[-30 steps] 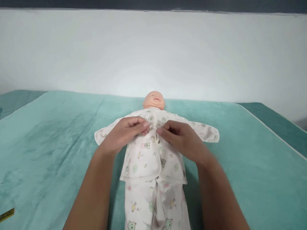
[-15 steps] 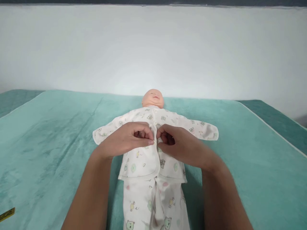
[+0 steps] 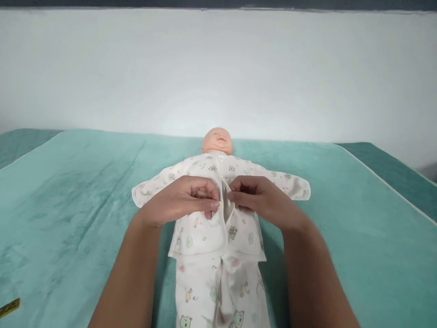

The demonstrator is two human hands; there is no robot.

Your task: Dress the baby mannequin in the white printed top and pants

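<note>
A baby doll (image 3: 217, 140) lies on its back, its head toward the wall and its sleeves spread to both sides. It wears a white printed baby jacket (image 3: 201, 237) and matching trousers (image 3: 198, 291). My left hand (image 3: 191, 198) is closed, thumb and fingers pinching the jacket's front edge at the chest. On the other side of the opening, my right hand (image 3: 254, 198) pinches the opposite front edge and holds it lifted. A gap shows between the two edges. Any fastener under my fingertips is too small to make out.
A teal plush cover (image 3: 85, 191) lies under the doll, with darker teal bands at its left and right. Behind it rises a pale wall (image 3: 218, 68). A yellow strip with dark marks (image 3: 9, 308) lies at the lower left.
My right hand has moved slightly right and raised its jacket edge, so the front now gapes. My left hand stays nearly in place, its fingers shifted a little.
</note>
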